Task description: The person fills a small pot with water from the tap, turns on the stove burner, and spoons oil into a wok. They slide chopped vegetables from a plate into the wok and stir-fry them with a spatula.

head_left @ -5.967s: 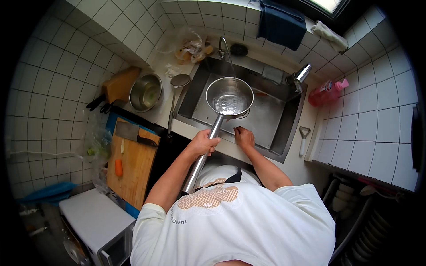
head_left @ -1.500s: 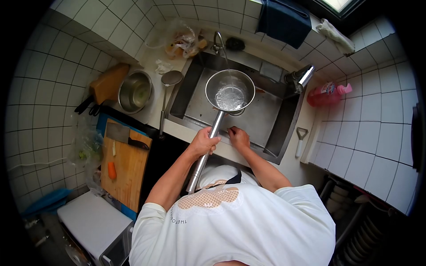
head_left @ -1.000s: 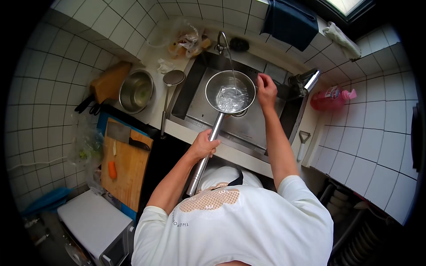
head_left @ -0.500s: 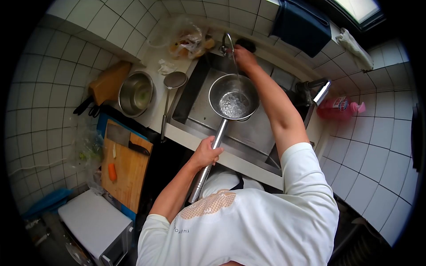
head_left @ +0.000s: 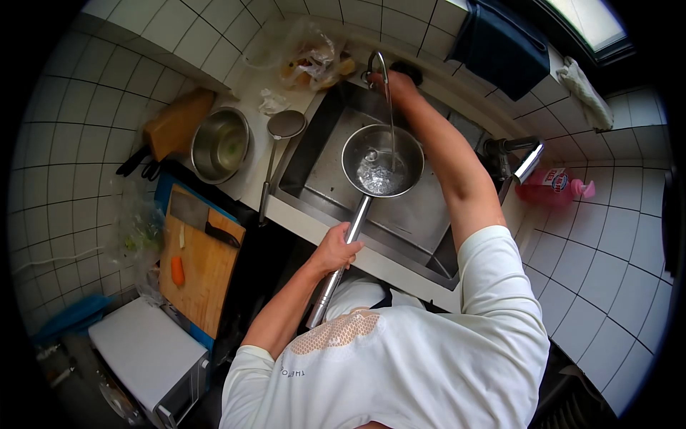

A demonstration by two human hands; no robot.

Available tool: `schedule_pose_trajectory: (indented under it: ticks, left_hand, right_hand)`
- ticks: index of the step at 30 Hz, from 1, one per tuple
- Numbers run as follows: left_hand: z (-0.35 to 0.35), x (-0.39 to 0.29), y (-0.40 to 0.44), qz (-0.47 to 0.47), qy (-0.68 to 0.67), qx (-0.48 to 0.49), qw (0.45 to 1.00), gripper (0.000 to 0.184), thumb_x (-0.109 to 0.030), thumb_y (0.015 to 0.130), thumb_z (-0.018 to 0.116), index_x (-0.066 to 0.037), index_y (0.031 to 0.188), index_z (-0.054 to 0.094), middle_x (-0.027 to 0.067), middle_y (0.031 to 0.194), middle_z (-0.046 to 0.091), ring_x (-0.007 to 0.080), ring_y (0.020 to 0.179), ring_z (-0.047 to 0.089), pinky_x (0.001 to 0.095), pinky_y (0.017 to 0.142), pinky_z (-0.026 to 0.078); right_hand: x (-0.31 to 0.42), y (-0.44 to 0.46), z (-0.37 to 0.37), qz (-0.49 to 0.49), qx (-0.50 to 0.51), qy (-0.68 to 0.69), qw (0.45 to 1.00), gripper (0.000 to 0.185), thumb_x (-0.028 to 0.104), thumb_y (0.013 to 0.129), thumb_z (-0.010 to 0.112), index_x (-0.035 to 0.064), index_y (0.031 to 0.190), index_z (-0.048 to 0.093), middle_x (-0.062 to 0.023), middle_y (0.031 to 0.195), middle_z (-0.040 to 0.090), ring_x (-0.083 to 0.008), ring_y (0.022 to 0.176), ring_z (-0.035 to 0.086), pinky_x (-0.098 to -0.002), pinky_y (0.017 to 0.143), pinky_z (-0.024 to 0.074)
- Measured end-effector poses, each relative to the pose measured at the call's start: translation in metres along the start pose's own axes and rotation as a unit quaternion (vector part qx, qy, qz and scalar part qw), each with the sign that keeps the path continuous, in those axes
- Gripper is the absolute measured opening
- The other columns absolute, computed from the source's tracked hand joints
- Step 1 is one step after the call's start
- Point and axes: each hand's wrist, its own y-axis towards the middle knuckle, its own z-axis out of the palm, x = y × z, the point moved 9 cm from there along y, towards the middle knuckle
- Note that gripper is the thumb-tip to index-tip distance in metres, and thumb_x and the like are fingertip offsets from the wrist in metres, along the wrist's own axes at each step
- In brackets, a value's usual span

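Note:
My left hand (head_left: 336, 248) is wrapped around the long tubular handle of a stainless steel water ladle (head_left: 355, 187). The ladle's round bowl is held over the sink (head_left: 421, 232), and some bubbling water (head_left: 379, 176) lies in it. A thin stream falls into the bowl from the curved faucet (head_left: 381, 61). At the base of that faucet is my right hand (head_left: 397, 87), its fingers closed around the tap's control and partly hidden behind the spout and wrist.
Left of the sink are a strainer (head_left: 286, 124), a metal bowl (head_left: 221, 146) and a knife block (head_left: 179, 125). A cleaver (head_left: 190, 209) and carrot (head_left: 177, 270) lie on a cutting board (head_left: 202, 286). A second faucet (head_left: 525, 161) and pink soap bottle (head_left: 550, 187) stand at right.
The view has shifted slightly. Water still runs into the ladle, its stream now landing nearer the middle of the bowl. Both hands keep about the same hold.

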Motion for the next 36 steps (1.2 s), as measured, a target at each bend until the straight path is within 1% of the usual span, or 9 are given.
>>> schedule_pose_trajectory:
  ticks: [2,3,5,8,13,16,18,26,36]
  left_hand:
    - [0.001,0.004,0.001,-0.002,0.001,0.002,1.0,0.014,-0.007,0.08,0.058,-0.006,0.085,0.045,-0.0034,0.058,0.042,0.0049,0.041,0.042,0.0199,0.037,0.038]
    - [0.001,0.006,0.002,-0.004,0.002,0.003,1.0,0.015,-0.007,0.08,0.058,-0.006,0.085,0.044,-0.0033,0.057,0.042,0.005,0.041,0.042,0.02,0.037,0.038]
    - [0.003,0.007,0.003,-0.001,-0.006,0.007,1.0,0.015,-0.007,0.079,0.058,-0.005,0.083,0.043,-0.0019,0.055,0.042,0.0062,0.04,0.042,0.0214,0.036,0.038]
    - [0.006,0.009,0.004,0.0,-0.015,0.013,1.0,0.016,-0.007,0.078,0.057,-0.004,0.082,0.042,-0.0005,0.053,0.042,0.0075,0.039,0.042,0.0228,0.035,0.037]
    - [0.008,0.01,0.006,-0.007,-0.014,0.013,1.0,0.015,-0.006,0.079,0.058,-0.005,0.084,0.043,-0.003,0.054,0.04,0.0058,0.039,0.041,0.021,0.036,0.038]
    - [0.007,0.011,0.012,0.008,-0.007,0.011,1.0,0.015,-0.005,0.079,0.057,-0.005,0.085,0.043,-0.0027,0.054,0.04,0.0061,0.039,0.042,0.0214,0.036,0.038]
    - [0.003,0.008,0.017,0.029,0.017,-0.001,0.999,0.017,-0.006,0.076,0.056,-0.003,0.084,0.042,-0.0002,0.053,0.041,0.0081,0.039,0.042,0.0236,0.035,0.037]
    - [0.002,0.004,0.025,0.03,0.0,-0.001,1.0,0.016,-0.006,0.076,0.057,-0.003,0.083,0.042,0.0001,0.053,0.042,0.0082,0.039,0.042,0.0238,0.035,0.036]
    - [0.006,0.017,0.028,0.019,-0.015,0.018,1.0,0.017,-0.006,0.077,0.057,-0.004,0.084,0.042,-0.0004,0.053,0.042,0.0079,0.038,0.042,0.0231,0.034,0.035]
  right_hand:
    - [0.003,0.004,0.003,-0.034,-0.008,-0.049,0.998,0.017,0.023,0.078,0.049,0.0176,0.088,0.061,-0.011,0.088,0.06,-0.0311,0.08,0.06,-0.0421,0.064,0.0476]
    - [0.001,0.006,0.005,-0.034,-0.006,-0.049,0.998,0.017,0.023,0.078,0.049,0.0176,0.088,0.061,-0.011,0.088,0.06,-0.0311,0.08,0.06,-0.0421,0.064,0.0476]
    - [0.006,0.008,0.006,-0.068,-0.02,-0.07,0.995,0.014,0.018,0.073,0.053,0.017,0.085,0.06,-0.0115,0.082,0.061,-0.0306,0.076,0.061,-0.0413,0.061,0.048]
    - [0.01,0.009,0.003,-0.075,-0.027,-0.076,0.994,0.014,0.014,0.069,0.056,0.0168,0.082,0.059,-0.0111,0.077,0.061,-0.0305,0.072,0.061,-0.0406,0.058,0.0484]
    - [0.006,0.016,0.013,-0.062,-0.003,-0.092,0.994,0.013,0.014,0.068,0.057,0.0168,0.081,0.058,-0.0107,0.076,0.061,-0.0308,0.071,0.061,-0.0411,0.057,0.0486]
    - [0.004,0.017,0.015,-0.068,-0.009,-0.096,0.993,0.013,0.015,0.068,0.058,0.0173,0.081,0.058,-0.0105,0.075,0.06,-0.0309,0.07,0.061,-0.0414,0.057,0.0486]
    - [0.003,0.017,0.016,-0.075,-0.012,-0.094,0.993,0.013,0.015,0.068,0.058,0.0176,0.081,0.058,-0.0105,0.075,0.06,-0.031,0.07,0.061,-0.0415,0.057,0.0485]
    - [0.001,0.016,0.012,-0.06,-0.02,-0.076,0.995,0.013,0.015,0.071,0.054,0.0189,0.082,0.059,-0.0102,0.076,0.061,-0.0314,0.069,0.061,-0.0413,0.057,0.0481]
    - [0.0,0.016,0.011,-0.032,-0.01,-0.077,0.996,0.017,0.015,0.069,0.058,0.0209,0.085,0.061,-0.0095,0.078,0.062,-0.0297,0.072,0.061,-0.0402,0.06,0.0486]
